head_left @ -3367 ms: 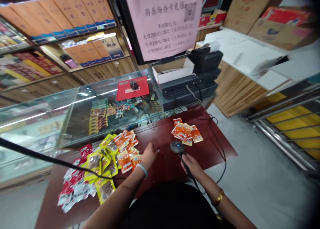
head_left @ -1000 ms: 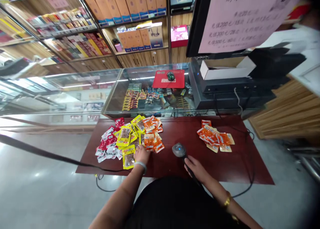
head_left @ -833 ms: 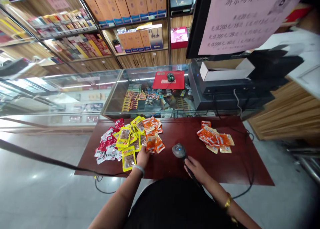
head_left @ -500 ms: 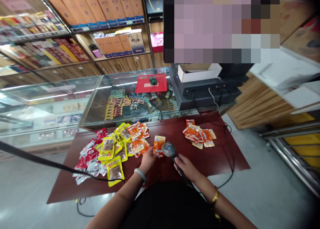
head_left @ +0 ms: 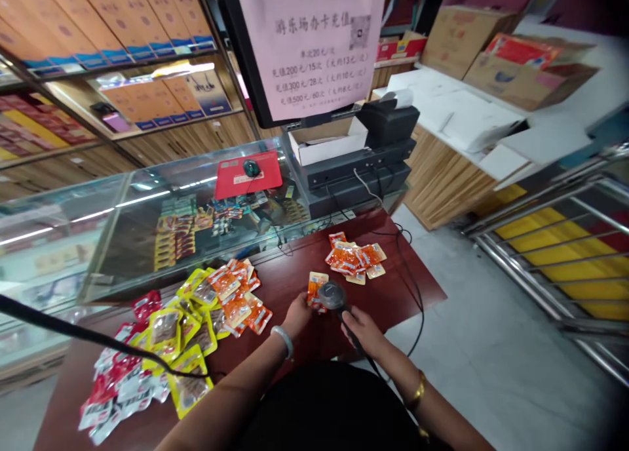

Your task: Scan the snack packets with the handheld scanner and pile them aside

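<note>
My left hand (head_left: 298,314) is closed on the lower left edge of an orange snack packet (head_left: 317,284) over the dark red table. Wrapped round the handle of a grey and black barcode scanner (head_left: 333,296) is my right hand (head_left: 361,330). The scanner's head overlaps the packet's right side and hides part of it. To the left lies a heap of orange packets (head_left: 246,307), beside yellow packets (head_left: 164,330) and red and white packets (head_left: 122,379). A smaller pile of orange packets (head_left: 348,257) lies to the right, near the back edge.
A glass display counter (head_left: 132,241) adjoins the table's back edge, with a red mouse pad (head_left: 226,183) and mouse on top. Behind stands a monitor with a pink sign (head_left: 314,51), above a cash drawer (head_left: 339,179). A black cable (head_left: 420,307) hangs at the right; metal railings (head_left: 555,261) stand beyond.
My view has turned to the right, so the table and piles appear further left. Both hands keep their hold, with the scanner still close to the orange packet.
</note>
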Available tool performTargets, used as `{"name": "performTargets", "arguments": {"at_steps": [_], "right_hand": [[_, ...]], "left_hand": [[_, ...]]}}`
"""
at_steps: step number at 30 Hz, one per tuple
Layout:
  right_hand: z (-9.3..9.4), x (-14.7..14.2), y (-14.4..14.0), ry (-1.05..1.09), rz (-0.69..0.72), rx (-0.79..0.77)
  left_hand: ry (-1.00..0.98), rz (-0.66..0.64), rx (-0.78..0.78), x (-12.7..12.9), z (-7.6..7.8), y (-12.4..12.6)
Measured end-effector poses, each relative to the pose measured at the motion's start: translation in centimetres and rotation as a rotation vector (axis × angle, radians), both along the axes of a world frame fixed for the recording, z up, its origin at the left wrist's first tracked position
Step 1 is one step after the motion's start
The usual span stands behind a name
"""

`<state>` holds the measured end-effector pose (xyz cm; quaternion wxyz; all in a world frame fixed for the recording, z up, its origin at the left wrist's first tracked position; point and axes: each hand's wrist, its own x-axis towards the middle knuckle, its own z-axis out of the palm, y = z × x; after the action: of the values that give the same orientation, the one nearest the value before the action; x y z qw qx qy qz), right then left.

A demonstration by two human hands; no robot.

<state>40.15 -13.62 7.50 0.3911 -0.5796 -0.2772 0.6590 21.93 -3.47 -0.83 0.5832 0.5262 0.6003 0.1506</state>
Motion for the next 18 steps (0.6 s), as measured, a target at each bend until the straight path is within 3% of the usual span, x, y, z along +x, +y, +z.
{"name": "performTargets", "arguments": {"at_steps": [2, 6, 9, 11, 14, 18], "right_hand": [[-0.1, 0.6, -0.6, -0.010, -0.055, -0.004], [0.1, 1.7, -1.5, -0.008, -0.139, -0.044], [0.1, 1.9, -1.5, 0.006, -0.152, -0.063], [0.0, 1.7, -1.2, 0.009, -0.137, -0.063], [-0.2, 0.7, -0.5, -0.002, -0.071, -0.059], [-0.2, -1.3, 0.3, 0.010, 0.051, -0.076]], "left_hand": [[-0.138, -0.005, -0.045, 2.5, 0.0, 1.0], [-0.399, -0.033, -0.059, 7.1, 1.4, 3.5], [-0.347, -0.037, -0.027, 7.3, 2.0, 4.5], [-0.204, -0.039, 0.018, 5.3, 1.8, 4.3], [0.024, -0.078, 0.112, 0.3, 1.5, 2.7], [0.390, -0.144, 0.234, -7.0, 2.6, -0.5]]}}
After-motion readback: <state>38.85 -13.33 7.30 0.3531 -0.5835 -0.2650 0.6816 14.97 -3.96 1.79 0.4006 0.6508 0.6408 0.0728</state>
